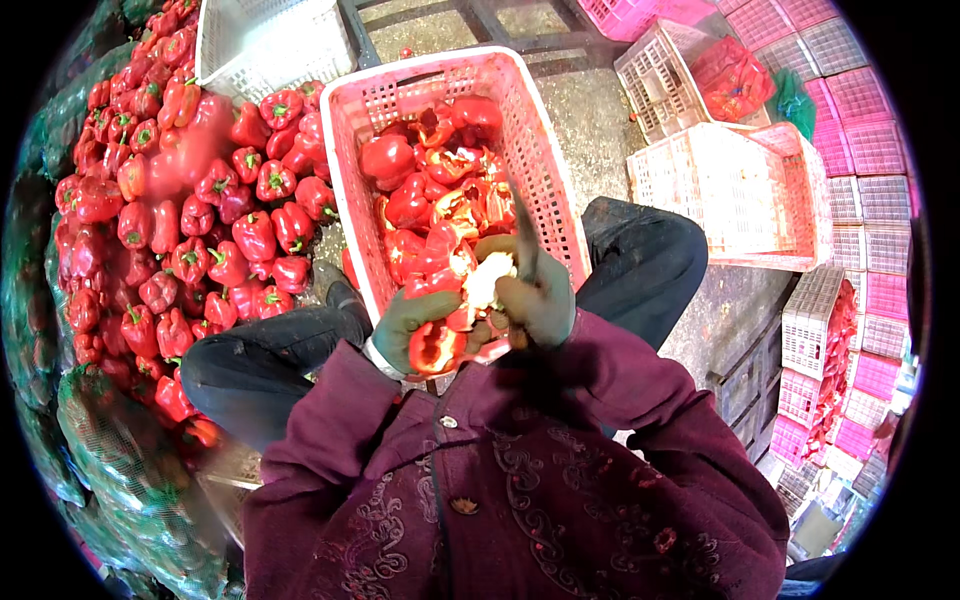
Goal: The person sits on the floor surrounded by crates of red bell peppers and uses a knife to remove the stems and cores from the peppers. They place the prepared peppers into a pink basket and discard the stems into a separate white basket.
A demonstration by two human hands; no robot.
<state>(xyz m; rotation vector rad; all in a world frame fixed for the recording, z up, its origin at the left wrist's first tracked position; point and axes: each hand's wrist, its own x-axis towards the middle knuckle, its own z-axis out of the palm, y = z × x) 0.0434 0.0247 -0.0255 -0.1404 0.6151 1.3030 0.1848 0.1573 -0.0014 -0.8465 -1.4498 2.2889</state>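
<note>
A plastic crate (pixel 551 150) with cut and hollowed red bell peppers (pixel 450 202) inside stands between my bent knees. At its near end my left hand (pixel 409 326), in a greyish-green glove, holds an opened red bell pepper (pixel 436 347) with its hollow side up. My right hand (pixel 540 292), gloved the same way, grips a knife (pixel 523 221) whose blurred blade points away from me over the crate. The fingers of that hand also hold a pale, seedy pepper core (pixel 487 281), close beside the left hand. Fingertips of both hands nearly meet below the core.
Whole red bell peppers (pixel 225 225) lie heaped at the left, bordered by green mesh sacks (pixel 120 450). A white crate (pixel 277 45) stands beyond them. More crates (pixel 720 195) are at the right, near stacked pink and white crates (pixel 847 112). A pallet (pixel 480 22) lies ahead.
</note>
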